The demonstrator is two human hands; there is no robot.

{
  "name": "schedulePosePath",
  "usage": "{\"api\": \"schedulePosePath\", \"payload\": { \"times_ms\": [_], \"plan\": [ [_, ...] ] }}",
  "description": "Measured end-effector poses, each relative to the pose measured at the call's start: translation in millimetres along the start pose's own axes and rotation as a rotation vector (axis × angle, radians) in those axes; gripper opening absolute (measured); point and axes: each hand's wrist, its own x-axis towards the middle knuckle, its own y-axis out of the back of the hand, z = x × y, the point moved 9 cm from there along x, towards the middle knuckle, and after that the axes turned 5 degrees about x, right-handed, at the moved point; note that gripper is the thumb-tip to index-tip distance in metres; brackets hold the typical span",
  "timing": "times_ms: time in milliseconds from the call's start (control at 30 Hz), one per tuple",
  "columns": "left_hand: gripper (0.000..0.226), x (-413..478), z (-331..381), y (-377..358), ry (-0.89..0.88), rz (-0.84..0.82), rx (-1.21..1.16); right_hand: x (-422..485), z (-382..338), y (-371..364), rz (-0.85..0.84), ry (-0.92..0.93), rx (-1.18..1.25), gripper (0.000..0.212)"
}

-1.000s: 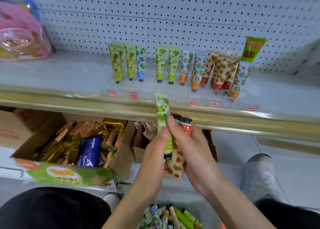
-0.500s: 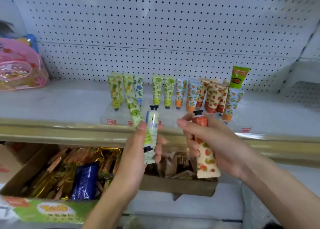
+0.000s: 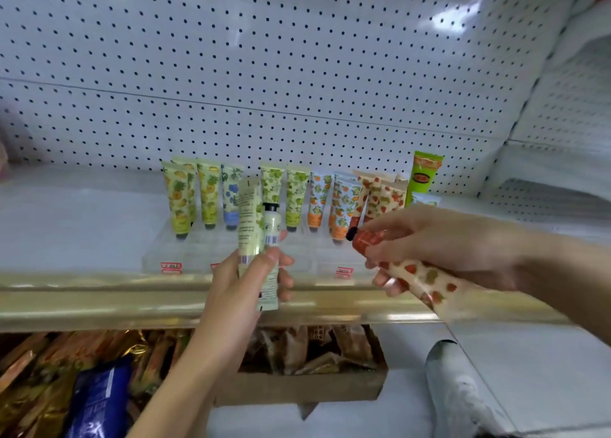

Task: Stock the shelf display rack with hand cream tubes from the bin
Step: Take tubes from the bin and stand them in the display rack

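Plastic, foil and card around a white shelf (image 3: 66, 226)

The racked tubes (image 3: 209, 193) look like soft plastic with a lightly glossy printed skin, as do the pale green tube (image 3: 249, 219) and the strawberry-print tube (image 3: 426, 280). The display rack (image 3: 198, 249) is clear, glassy plastic. The pegboard (image 3: 297, 57) behind is smooth, white and perforated, with a patch of glare. A polished, brassy strip (image 3: 99, 302) runs along the shelf's front edge. Below it are a matt brown cardboard box (image 3: 297, 388), crinkled gold foil wrappers (image 3: 49, 371) and a glossy blue packet (image 3: 99, 394).
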Motion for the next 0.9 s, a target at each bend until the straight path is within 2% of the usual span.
{"api": "schedulePosePath", "payload": {
  "times_ms": [67,133,200,333,400,500,600,700,900],
  "plan": [
    [0.013,3.9,-3.2,-5.7,0.001,-0.021,-0.035,-0.2,-4.7,19.2,0.077,-0.018,-0.045,0.021],
    [0.014,7.6,-5.3,-12.4,0.007,-0.042,-0.067,1.6,-8.5,33.4,0.102,-0.043,-0.036,0.031],
    [0.016,12.5,-7.2,-19.3,0.016,-0.054,-0.098,5.2,-12.4,41.6,0.071,-0.056,0.053,0.037],
    [0.017,22.9,-7.1,-32.0,0.036,-0.076,-0.193,9.4,-24.3,50.7,-0.014,-0.081,0.187,0.030],
    [0.021,26.4,-7.2,-37.0,0.040,-0.092,-0.215,12.2,-33.6,59.1,0.009,-0.054,0.084,0.025],
    [0.024,29.5,-7.1,-39.2,0.034,-0.101,-0.207,16.2,-53.8,84.2,0.237,0.041,-0.337,0.015],
    [0.025,30.6,-5.4,-40.0,0.020,-0.112,-0.195,19.7,-75.3,91.6,0.374,0.161,-0.694,0.026],
    [0.025,30.3,-3.9,-40.1,0.018,-0.128,-0.177,26.4,-80.8,96.4,0.413,0.223,-0.732,0.025],
    [0.029,27.9,-4.5,-38.9,0.014,-0.151,-0.148,46.3,-74.2,104.6,0.437,0.226,-0.905,0.022]
  ]
}}
